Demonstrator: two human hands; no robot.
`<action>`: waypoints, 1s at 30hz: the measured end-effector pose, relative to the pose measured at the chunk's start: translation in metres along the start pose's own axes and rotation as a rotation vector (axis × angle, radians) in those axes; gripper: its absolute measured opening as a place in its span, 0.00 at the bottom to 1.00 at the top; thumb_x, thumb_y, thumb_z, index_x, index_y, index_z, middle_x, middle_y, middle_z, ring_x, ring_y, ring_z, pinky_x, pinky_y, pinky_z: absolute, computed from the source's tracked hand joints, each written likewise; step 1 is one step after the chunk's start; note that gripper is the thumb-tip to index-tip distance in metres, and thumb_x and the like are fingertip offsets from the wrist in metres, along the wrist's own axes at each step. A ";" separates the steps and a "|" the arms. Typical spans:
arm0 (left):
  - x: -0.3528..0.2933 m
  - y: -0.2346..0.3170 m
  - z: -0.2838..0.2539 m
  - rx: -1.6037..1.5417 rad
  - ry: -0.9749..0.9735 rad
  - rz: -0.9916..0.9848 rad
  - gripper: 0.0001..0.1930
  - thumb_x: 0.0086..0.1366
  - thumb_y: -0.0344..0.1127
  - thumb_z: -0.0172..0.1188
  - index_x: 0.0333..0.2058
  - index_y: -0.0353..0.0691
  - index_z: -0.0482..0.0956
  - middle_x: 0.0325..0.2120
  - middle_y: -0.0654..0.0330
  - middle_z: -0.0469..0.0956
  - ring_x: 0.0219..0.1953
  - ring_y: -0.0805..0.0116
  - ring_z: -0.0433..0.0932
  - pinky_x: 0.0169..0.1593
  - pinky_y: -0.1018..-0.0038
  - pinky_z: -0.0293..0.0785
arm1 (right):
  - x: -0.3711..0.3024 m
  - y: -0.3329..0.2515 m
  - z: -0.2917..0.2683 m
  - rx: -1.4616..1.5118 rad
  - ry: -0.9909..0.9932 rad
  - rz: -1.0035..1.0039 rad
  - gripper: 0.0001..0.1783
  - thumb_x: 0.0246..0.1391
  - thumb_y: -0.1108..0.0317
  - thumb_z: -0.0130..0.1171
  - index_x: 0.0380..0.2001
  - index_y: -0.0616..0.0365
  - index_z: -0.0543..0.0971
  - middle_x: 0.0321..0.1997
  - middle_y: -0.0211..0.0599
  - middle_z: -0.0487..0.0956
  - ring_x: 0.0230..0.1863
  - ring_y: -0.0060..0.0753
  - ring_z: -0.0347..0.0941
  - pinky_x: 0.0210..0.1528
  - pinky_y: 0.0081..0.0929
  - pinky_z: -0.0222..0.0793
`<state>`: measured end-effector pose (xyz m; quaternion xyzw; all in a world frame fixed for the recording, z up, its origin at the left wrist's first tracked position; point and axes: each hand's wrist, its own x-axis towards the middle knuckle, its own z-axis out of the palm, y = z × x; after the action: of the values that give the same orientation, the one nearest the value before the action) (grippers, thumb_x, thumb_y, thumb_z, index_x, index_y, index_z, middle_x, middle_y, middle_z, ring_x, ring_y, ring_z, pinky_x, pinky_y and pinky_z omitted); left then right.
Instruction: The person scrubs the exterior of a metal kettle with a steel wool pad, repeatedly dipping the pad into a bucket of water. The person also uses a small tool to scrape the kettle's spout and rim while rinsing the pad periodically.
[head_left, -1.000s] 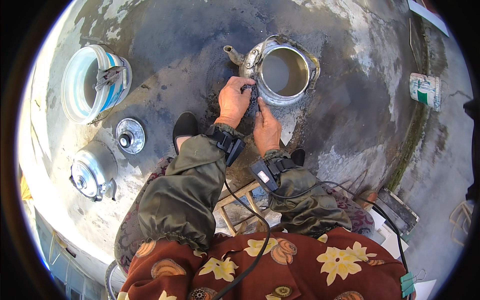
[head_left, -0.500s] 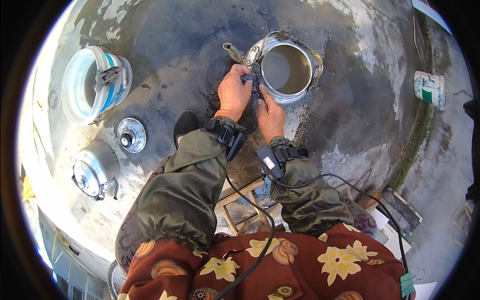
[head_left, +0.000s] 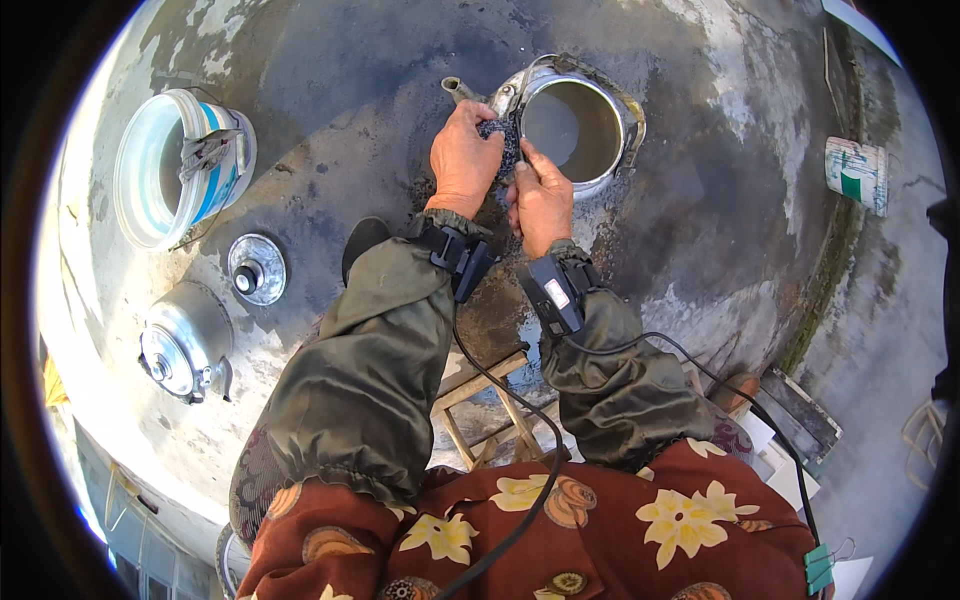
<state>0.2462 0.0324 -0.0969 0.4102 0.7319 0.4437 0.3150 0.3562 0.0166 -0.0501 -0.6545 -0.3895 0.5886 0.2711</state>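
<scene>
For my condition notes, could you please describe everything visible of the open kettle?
The kettle looks metal: rounded, silvery-grey, with an uncovered mouth, a spout pointing left and a bail handle folded down toward its right. It rests on stained concrete. The left grip holds a dark pad apparently against its left side; the right grip is close beside, possibly touching.

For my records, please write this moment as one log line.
left hand: dark pad against kettle | right hand: at kettle's side | loose lid: on ground

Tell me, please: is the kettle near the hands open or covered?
Open: the metal kettle is uncovered and its inside shows; a black-knobbed lid lies apart on the ground.
</scene>
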 end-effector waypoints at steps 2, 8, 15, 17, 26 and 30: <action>0.001 0.000 -0.002 0.057 -0.093 -0.163 0.13 0.49 0.32 0.63 0.35 0.42 0.75 0.33 0.55 0.80 0.36 0.54 0.79 0.40 0.65 0.73 | -0.007 -0.009 0.002 0.180 -0.054 0.094 0.21 0.61 0.69 0.48 0.58 0.50 0.70 0.17 0.26 0.68 0.09 0.17 0.57 0.10 0.18 0.51; 0.005 0.002 -0.001 0.015 -0.094 -0.130 0.13 0.49 0.32 0.63 0.35 0.42 0.75 0.33 0.55 0.80 0.38 0.55 0.79 0.41 0.66 0.73 | -0.009 -0.013 -0.006 0.083 -0.064 0.141 0.21 0.61 0.69 0.48 0.58 0.51 0.70 0.16 0.25 0.67 0.08 0.16 0.55 0.09 0.18 0.51; 0.004 0.002 0.000 0.084 -0.159 -0.257 0.12 0.49 0.32 0.64 0.34 0.41 0.76 0.31 0.55 0.80 0.35 0.58 0.80 0.40 0.68 0.74 | -0.005 0.006 0.000 -0.007 -0.019 0.038 0.20 0.61 0.70 0.48 0.57 0.50 0.71 0.16 0.24 0.67 0.09 0.16 0.55 0.10 0.18 0.52; 0.004 0.000 0.002 -0.017 -0.131 -0.170 0.12 0.50 0.32 0.64 0.35 0.39 0.76 0.30 0.56 0.80 0.34 0.60 0.80 0.39 0.70 0.74 | -0.001 0.008 0.004 0.009 0.081 0.065 0.20 0.61 0.70 0.48 0.56 0.49 0.71 0.16 0.24 0.67 0.10 0.16 0.56 0.11 0.18 0.52; 0.005 -0.011 0.005 -0.036 -0.089 -0.154 0.13 0.50 0.32 0.66 0.34 0.36 0.77 0.28 0.59 0.80 0.29 0.71 0.77 0.36 0.74 0.74 | 0.012 0.039 0.017 0.007 0.083 -0.114 0.20 0.59 0.72 0.49 0.55 0.50 0.73 0.17 0.24 0.67 0.11 0.14 0.56 0.11 0.18 0.54; 0.007 -0.015 0.007 -0.081 -0.070 -0.107 0.12 0.50 0.32 0.67 0.34 0.35 0.77 0.26 0.60 0.79 0.27 0.72 0.75 0.34 0.75 0.73 | -0.002 0.018 0.017 0.076 0.100 -0.099 0.19 0.60 0.71 0.48 0.55 0.50 0.73 0.17 0.24 0.68 0.11 0.14 0.56 0.11 0.18 0.53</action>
<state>0.2439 0.0371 -0.1137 0.3727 0.7227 0.4409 0.3801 0.3434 0.0033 -0.0665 -0.6521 -0.3847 0.5556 0.3435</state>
